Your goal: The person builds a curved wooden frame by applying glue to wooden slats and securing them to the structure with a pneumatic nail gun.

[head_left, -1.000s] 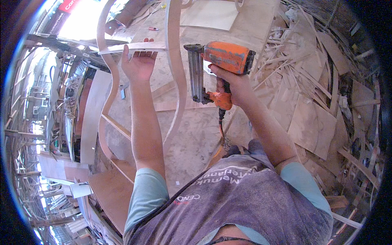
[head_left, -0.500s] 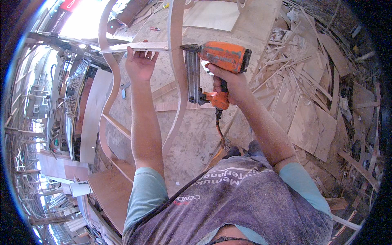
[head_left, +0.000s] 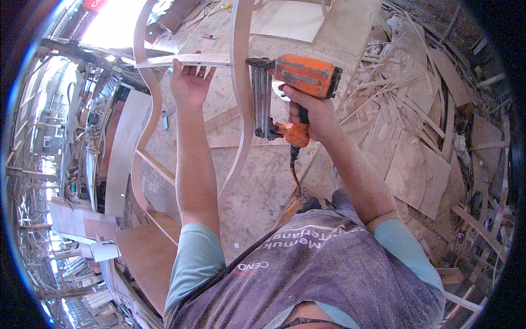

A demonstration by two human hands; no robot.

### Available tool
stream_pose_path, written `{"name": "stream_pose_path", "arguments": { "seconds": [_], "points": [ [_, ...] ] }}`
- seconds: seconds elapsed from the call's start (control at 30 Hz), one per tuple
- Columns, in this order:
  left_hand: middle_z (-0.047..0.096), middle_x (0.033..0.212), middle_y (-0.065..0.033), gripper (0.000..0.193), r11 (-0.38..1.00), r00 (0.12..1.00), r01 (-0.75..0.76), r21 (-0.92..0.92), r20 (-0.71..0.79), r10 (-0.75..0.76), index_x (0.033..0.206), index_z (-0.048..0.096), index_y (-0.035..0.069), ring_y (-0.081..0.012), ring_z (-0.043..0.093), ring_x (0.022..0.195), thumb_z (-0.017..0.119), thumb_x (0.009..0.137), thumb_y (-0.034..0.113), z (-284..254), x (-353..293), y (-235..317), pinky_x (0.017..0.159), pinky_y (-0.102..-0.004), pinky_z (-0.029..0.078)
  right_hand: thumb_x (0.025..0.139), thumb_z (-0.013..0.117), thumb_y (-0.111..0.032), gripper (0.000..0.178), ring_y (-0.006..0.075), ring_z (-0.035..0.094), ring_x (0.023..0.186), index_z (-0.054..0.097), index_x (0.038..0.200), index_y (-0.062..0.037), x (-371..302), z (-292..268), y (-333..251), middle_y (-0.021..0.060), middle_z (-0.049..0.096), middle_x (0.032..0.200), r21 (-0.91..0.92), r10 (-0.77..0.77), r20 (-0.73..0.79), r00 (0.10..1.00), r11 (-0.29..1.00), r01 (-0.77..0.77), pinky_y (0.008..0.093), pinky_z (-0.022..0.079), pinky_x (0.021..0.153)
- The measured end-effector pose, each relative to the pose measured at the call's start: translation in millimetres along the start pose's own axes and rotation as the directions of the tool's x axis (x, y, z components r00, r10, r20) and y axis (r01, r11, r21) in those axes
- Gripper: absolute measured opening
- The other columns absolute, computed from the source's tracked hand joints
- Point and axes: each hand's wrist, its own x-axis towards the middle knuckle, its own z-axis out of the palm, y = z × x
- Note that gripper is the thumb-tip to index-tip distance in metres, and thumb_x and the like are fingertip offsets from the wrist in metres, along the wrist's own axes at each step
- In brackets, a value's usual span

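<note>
My right hand (head_left: 318, 115) is wrapped round the handle of an orange and grey nail gun (head_left: 307, 75), with a hose (head_left: 294, 171) running down from its grip. The gun's nose is at the outer face of a wavy wooden side piece (head_left: 241, 101), where a crosspiece (head_left: 215, 60) meets it; whether they touch is hard to tell. From below, my left hand (head_left: 189, 90) holds that crosspiece, fingers behind it and thumb at its front. A second wavy side piece (head_left: 143, 104) stands to the left, and a lower slat (head_left: 157, 166) joins the frame nearer to me.
Wood offcuts (head_left: 408, 109) and thin boards (head_left: 419, 175) lie heaped on the right. A pale panel (head_left: 287, 21) rests at the far side. Leaning sheets (head_left: 127, 153) and a brown board (head_left: 148, 257) stand at left. A small red tool (head_left: 209, 37) lies on the floor.
The view has shifted slightly, and the frame and nail gun appear a little further right. Both hands keep their holds, with the gun's nose still at the side piece.
</note>
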Motion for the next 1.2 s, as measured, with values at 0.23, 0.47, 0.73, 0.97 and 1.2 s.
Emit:
{"name": "stream_pose_path", "arguments": {
  "seconds": [0.23, 0.47, 0.73, 0.97, 1.2],
  "points": [
    [0.051, 0.142, -0.0132, 0.068, 1.000, 1.000, 0.005, -0.003, 0.002, -0.005, 0.140, 0.046, 0.000, -0.0329, 0.043, 0.131, 0.060, 0.097, 0.050, 0.3, -0.6, 0.3, 0.115, -0.0567, 0.032, 0.089, 0.076, -0.019, 0.025, 0.0104, 0.048, 0.050, 0.069, 0.105, 0.0000, -2.8, -1.0, -2.6, 0.0000, 0.053, 0.063, -0.011, 0.007, -0.033, 0.999, 1.000, -0.007, 0.0271, 0.039, 0.047],
    [0.053, 0.141, -0.0134, 0.067, 1.000, 1.000, 0.000, -0.010, -0.003, 0.000, 0.138, 0.047, -0.001, -0.0329, 0.046, 0.129, 0.058, 0.098, 0.051, -0.8, 0.3, -0.4, 0.114, -0.0562, 0.034, 0.087, 0.078, -0.023, 0.023, 0.0106, 0.051, 0.048, 0.067, 0.095, -0.0060, -2.8, -6.4, -0.7, -0.0001, 0.055, 0.061, -0.021, -0.033, -0.079, 0.996, 0.999, 0.031, 0.0280, 0.041, 0.046],
    [0.055, 0.139, -0.0199, 0.064, 0.951, 0.933, 0.260, -0.169, 0.298, -0.202, 0.133, 0.052, -0.002, -0.0360, 0.054, 0.125, 0.062, 0.095, 0.049, -1.8, -16.8, -22.7, 0.112, -0.0572, 0.037, 0.091, 0.073, -0.020, 0.026, 0.0104, 0.046, 0.047, 0.069, 0.106, 0.0007, -10.8, -17.2, -3.3, -0.0001, 0.050, 0.059, -0.029, -0.040, -0.116, 0.992, 0.999, 0.037, 0.0281, 0.040, 0.047],
    [0.054, 0.139, -0.0233, 0.066, 0.973, 0.867, 0.227, -0.048, 0.464, -0.180, 0.142, 0.043, -0.005, -0.0394, 0.050, 0.133, 0.058, 0.099, 0.042, 32.0, -41.6, -52.2, 0.118, -0.0581, 0.034, 0.091, 0.072, -0.020, 0.026, 0.0114, 0.047, 0.046, 0.068, 0.105, 0.0014, -15.8, -24.8, -3.9, 0.0006, 0.050, 0.058, -0.016, -0.070, -0.133, 0.989, 0.998, 0.068, 0.0293, 0.040, 0.048],
    [0.059, 0.132, -0.0199, 0.054, 0.955, 0.845, 0.285, -0.085, 0.492, -0.208, 0.143, 0.045, 0.003, -0.0377, 0.057, 0.125, 0.065, 0.097, 0.024, 19.4, -34.3, -54.1, 0.110, -0.0558, 0.046, 0.092, 0.071, -0.021, 0.023, 0.0123, 0.048, 0.045, 0.067, 0.105, -0.0029, -16.0, -26.7, 0.7, 0.0004, 0.051, 0.058, 0.042, -0.002, -0.143, 0.990, 0.999, 0.008, 0.0304, 0.042, 0.048]
  ]
}}
